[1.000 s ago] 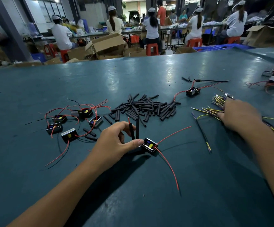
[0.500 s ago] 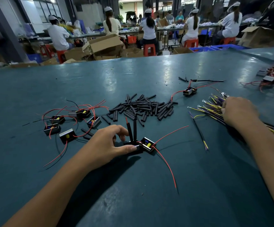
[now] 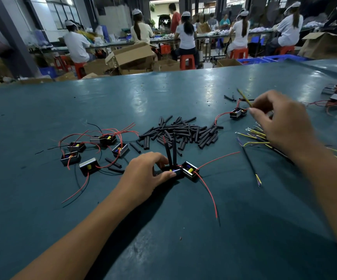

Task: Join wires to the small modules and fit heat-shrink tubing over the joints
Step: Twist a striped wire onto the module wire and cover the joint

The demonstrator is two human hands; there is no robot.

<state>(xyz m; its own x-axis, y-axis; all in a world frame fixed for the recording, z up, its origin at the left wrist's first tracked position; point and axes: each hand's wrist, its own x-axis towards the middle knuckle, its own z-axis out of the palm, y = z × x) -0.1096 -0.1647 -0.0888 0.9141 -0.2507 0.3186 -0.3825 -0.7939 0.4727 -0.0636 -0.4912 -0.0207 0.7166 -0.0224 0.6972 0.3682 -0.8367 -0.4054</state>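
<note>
— What's on the big green table (image 3: pixel 82 209)?

— At centre, a heap of black tubing (image 3: pixel 181 132), too many pieces to count. To its left, a cluster of five small modules (image 3: pixel 95 150) trailing red wires. A sixth module (image 3: pixel 237 113) sits alone at the far right, and one more module (image 3: pixel 190 170) lies at the near centre, beside the left hand. A spread of yellow wires (image 3: pixel 252 136) lies at the right, partly under the right arm.

— And the hands?

— The left hand (image 3: pixel 143 174) rests on the table, thumb and fingers gripping a small black part from which two tubes (image 3: pixel 171 150) stand upright. The right hand (image 3: pixel 280 122) is raised above the wires, pinching a single yellow wire (image 3: pixel 244 98) between thumb and fingertips.

— Any containers?

— Beyond the table, an open cardboard box (image 3: pixel 131 55); its contents can't be seen. Seated workers in white caps (image 3: pixel 185 37) line a far bench.
</note>
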